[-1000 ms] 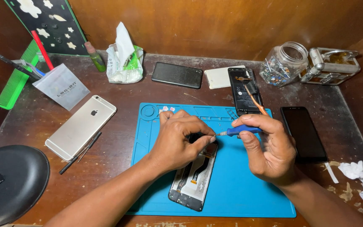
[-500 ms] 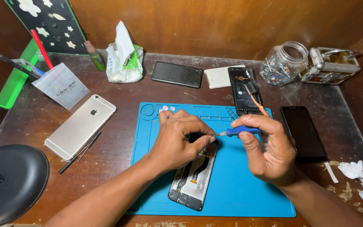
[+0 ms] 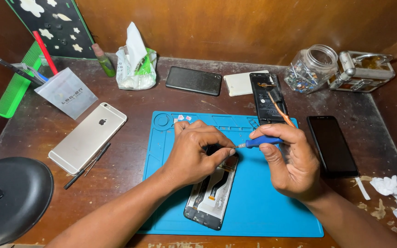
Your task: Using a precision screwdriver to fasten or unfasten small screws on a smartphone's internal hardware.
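Observation:
An opened phone body (image 3: pixel 211 195) with its insides showing lies on the blue work mat (image 3: pixel 263 202). My left hand (image 3: pixel 194 151) rests over its upper end, fingers pinched close to the tip of a small blue-handled screwdriver (image 3: pixel 259 143). My right hand (image 3: pixel 291 163) grips that screwdriver's handle, holding it level with the tip pointing left at my left fingertips. What the left fingers pinch is too small to see.
Around the mat lie a silver phone (image 3: pixel 88 137), black tweezers (image 3: pixel 87 165), a black phone (image 3: pixel 194 81), a white phone back (image 3: pixel 241 83), an opened black phone (image 3: pixel 267 97) and a dark phone (image 3: pixel 331 144). A glass jar (image 3: pixel 311 69), metal case (image 3: pixel 361 71), tissue pack (image 3: pixel 135 64) and black dish (image 3: pixel 10 197) sit nearby.

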